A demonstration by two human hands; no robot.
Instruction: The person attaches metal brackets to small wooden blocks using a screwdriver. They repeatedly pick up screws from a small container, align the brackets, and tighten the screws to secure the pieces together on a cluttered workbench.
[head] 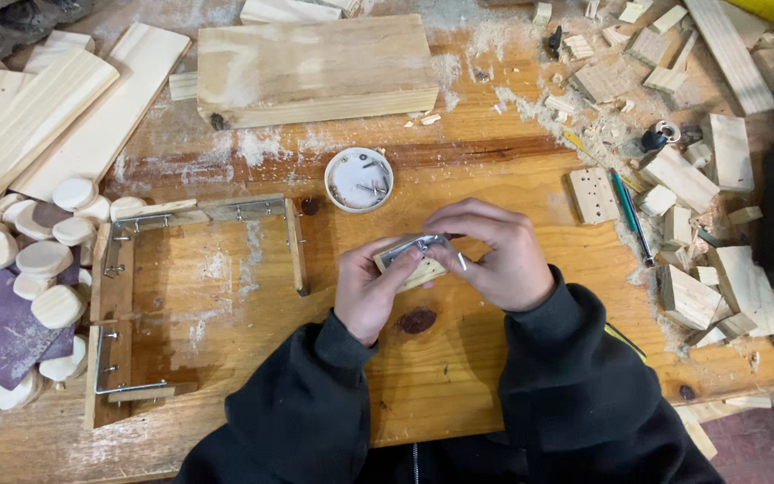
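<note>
Looking down from my head cam: my left hand (367,289) is curled under a small wood block (409,266), fingers closed around it, holding it just above the bench. My right hand (493,254) comes over the top, fingertips pinched on a little metal bracket (416,245) sitting on the block, wrists close together, black sleeves bunched up.

The bench (494,358) is orange-brown wood, dusty with shavings. Just beyond my hands sits a round white lid (358,179) with screws in it. Left of my left hand is a wooden frame (199,215) with metal hinges, then sanded round discs (47,260). Right of my right hand, a heap of offcuts (692,233).

The block is pale pine with small holes in its face.
</note>
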